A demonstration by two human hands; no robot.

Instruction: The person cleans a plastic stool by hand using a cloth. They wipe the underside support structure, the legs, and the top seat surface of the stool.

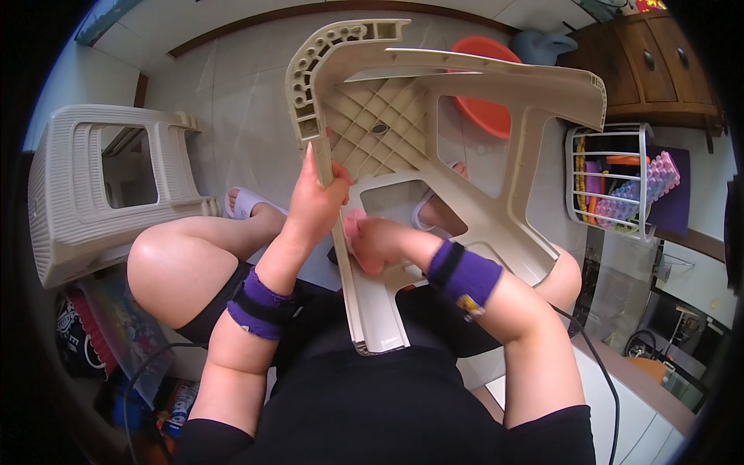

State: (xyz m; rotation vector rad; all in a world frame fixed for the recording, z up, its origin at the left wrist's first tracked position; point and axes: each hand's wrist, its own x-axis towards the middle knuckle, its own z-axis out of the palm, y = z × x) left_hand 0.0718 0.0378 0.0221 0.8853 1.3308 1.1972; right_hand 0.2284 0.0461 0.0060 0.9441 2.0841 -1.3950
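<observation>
A beige plastic stool (pixel 488 87) lies tilted across my lap, its hollow inside and the ribbed underside of its seat turned up to me. My left hand (pixel 317 200) grips one of the stool's edges, with the thumb pointing up along it. Lower on the same side, my right hand (pixel 381 244) presses a pink cloth (pixel 354 224) against the inner face of a leg. That hand looks slightly blurred, and the cloth is partly hidden beneath its fingers.
Another ribbed plastic stool (pixel 64 192) stands on its side at the left. Behind my stool is a red basin (pixel 488 116), with a grey-blue watering can (pixel 540 47) near a wooden cabinet (pixel 639 70). A white rack (pixel 642 180) holding colourful items stands at the right. A black cable (pixel 610 383) trails there.
</observation>
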